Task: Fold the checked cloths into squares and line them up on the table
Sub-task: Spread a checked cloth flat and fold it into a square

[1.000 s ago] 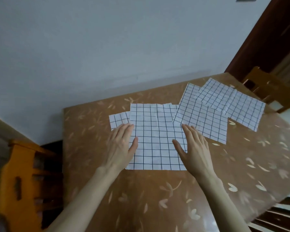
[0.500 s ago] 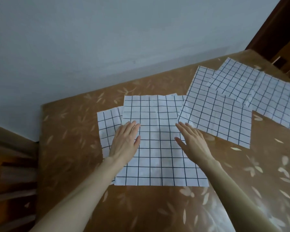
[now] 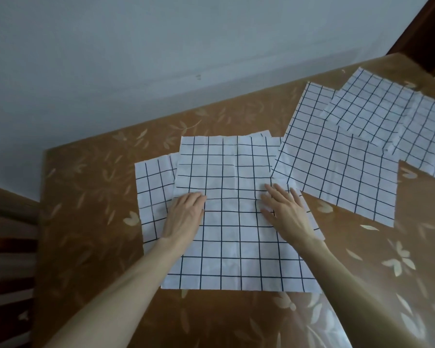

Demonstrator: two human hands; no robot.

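Observation:
A white cloth with a dark check (image 3: 232, 172) lies spread flat in the middle of the brown table (image 3: 86, 177). My left hand (image 3: 185, 216) rests flat on its left side, fingers straight. My right hand (image 3: 288, 213) lies flat on its right side, fingers straight and a little spread. A second checked cloth (image 3: 152, 197) shows from under the left edge of the spread one. Further right lies a third checked cloth (image 3: 337, 167), with more checked cloths (image 3: 397, 116) overlapping it toward the far right corner.
The table has a leaf pattern and stands against a grey-white wall (image 3: 161, 46). A wooden chair (image 3: 8, 247) is at the table's left edge. Dark wood (image 3: 427, 28) shows at the top right.
The camera has come closer and lower over the table. Both hands have slid slightly toward me on the spread cloth and still lie flat.

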